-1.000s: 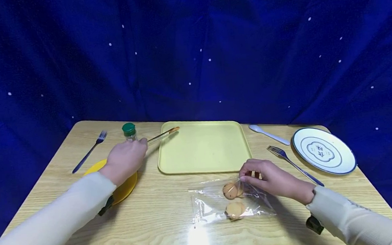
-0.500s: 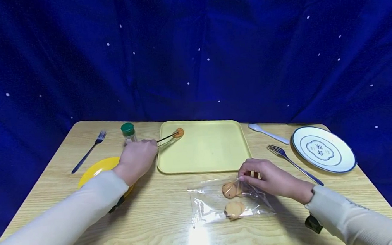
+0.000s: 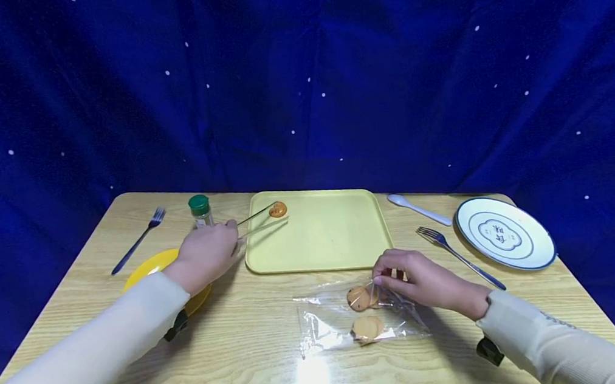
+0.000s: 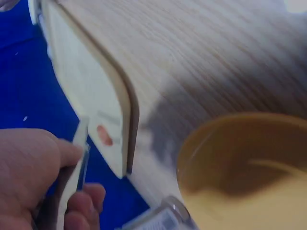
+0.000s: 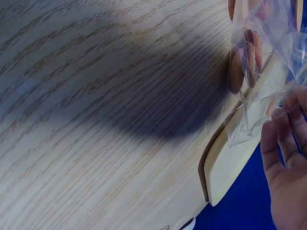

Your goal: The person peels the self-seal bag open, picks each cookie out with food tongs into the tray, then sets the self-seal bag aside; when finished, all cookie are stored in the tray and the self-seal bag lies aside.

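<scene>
My left hand (image 3: 208,252) grips metal tongs (image 3: 263,227), whose two arms stand apart over the left side of the pale yellow tray (image 3: 327,233). A round brown cookie (image 3: 278,209) lies in the tray's far left corner, close to the tip of the farther arm. In the left wrist view, fingers and thumb curl round the tongs (image 4: 72,187). With its fingertips my right hand (image 3: 421,276) pinches the edge of a clear plastic bag (image 3: 319,328) in front of the tray. Several cookies (image 3: 367,328) lie inside the bag in two groups.
Beside the left hand are a yellow plate (image 3: 146,268), partly hidden by the arm, and a green-capped jar (image 3: 200,209). A fork (image 3: 138,240) lies farther left. On the right are a pale spoon (image 3: 420,209), another fork (image 3: 458,255) and a white plate (image 3: 506,234).
The tongs went forward with the cookie to the tray's far left, then spread and drew back slightly, leaving the cookie on the tray. The right hand keeps its pinch on the bag.
</scene>
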The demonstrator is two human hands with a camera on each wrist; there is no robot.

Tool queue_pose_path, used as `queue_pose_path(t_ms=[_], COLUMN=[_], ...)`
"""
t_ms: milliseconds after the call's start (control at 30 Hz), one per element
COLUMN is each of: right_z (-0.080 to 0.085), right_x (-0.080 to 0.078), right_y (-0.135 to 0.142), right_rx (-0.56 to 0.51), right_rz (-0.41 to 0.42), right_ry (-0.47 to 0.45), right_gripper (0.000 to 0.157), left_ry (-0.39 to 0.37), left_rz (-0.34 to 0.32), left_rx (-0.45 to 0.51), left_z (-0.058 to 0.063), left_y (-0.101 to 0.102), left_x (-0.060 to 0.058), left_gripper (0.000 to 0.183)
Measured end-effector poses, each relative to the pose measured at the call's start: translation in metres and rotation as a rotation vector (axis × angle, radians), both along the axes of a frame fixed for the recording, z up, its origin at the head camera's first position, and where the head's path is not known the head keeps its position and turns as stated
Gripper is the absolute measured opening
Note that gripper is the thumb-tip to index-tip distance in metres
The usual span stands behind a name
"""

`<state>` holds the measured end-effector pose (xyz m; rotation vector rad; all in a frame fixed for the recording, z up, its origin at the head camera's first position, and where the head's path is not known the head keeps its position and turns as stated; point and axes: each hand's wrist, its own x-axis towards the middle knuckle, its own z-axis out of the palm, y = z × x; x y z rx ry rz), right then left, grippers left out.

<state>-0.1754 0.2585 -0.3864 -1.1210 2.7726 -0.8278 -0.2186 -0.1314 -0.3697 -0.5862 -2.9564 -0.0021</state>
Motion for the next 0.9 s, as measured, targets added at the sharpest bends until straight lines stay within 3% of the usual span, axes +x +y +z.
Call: queue_pose_path(t_ms=[233,467,700,900], right_z=[0.002,0.0,0.002,0.002], right_x=[0.0,0.001,0.002,0.003], right_y=[0.002,0.003,0.003,-0.001], right_rx=[-0.009,0.013,-0.008,-0.017], right_rz=[-0.009,-0.008,-0.022,-0.011], right_ry=[-0.002,-0.004,-0.014,-0.007], right_gripper=[0.005,0.006,0.004,0.004], left_ry=[-0.098,-0.095,-0.166,-0.268], left_rz=[-0.097,-0.325,-0.487,-0.444], left_rx=[0.214,0.251,0.336,0.321], left_z=[0.018,-0.001,-0.019,-0.028], left_y=[-0.04,-0.071,-0.065,-0.042], left_x=[0.028,0.07,0.094,0.094], left_gripper=[0.027,0.016,0.019,0.021])
